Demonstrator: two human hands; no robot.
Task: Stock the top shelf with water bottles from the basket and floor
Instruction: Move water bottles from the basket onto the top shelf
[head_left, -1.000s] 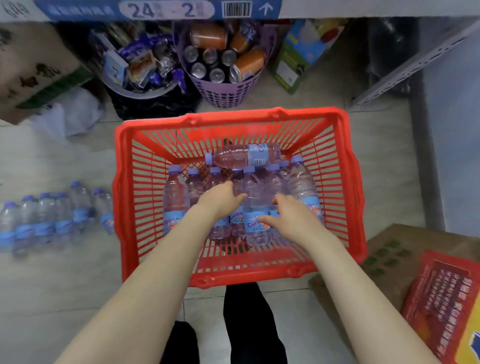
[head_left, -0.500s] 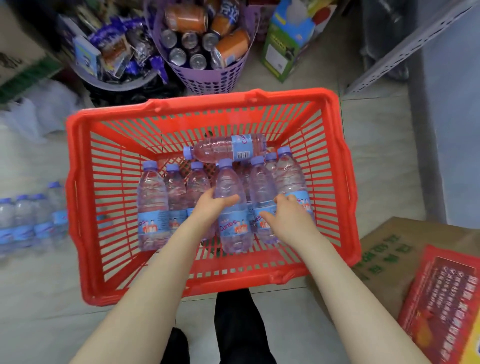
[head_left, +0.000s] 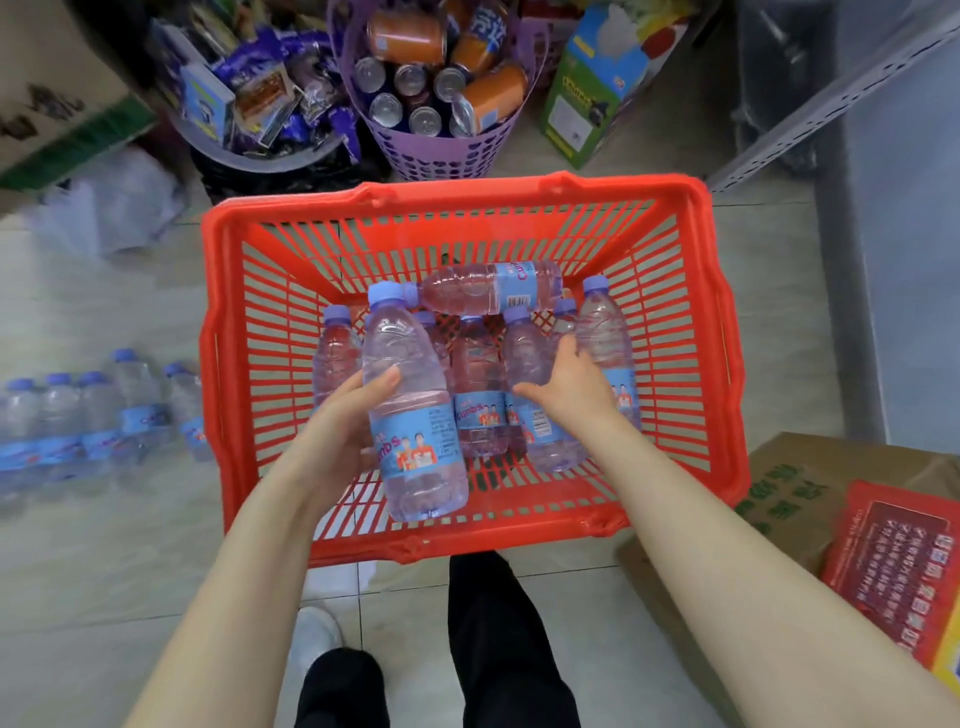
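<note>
While the left hand (head_left: 337, 431) grips 1 bottle (head_left: 410, 415), right hand (head_left: 571, 395) clasps a 2nd bottle (head_left: 530, 348).

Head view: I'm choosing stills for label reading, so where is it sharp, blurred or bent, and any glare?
Head view: the held bottle in the left hand is fairly sharp, its label partly readable; the floor bottles at the left edge are smeared; the rim of the red basket bows from the wide lens; light is soft, with no harsh glare.
</note>
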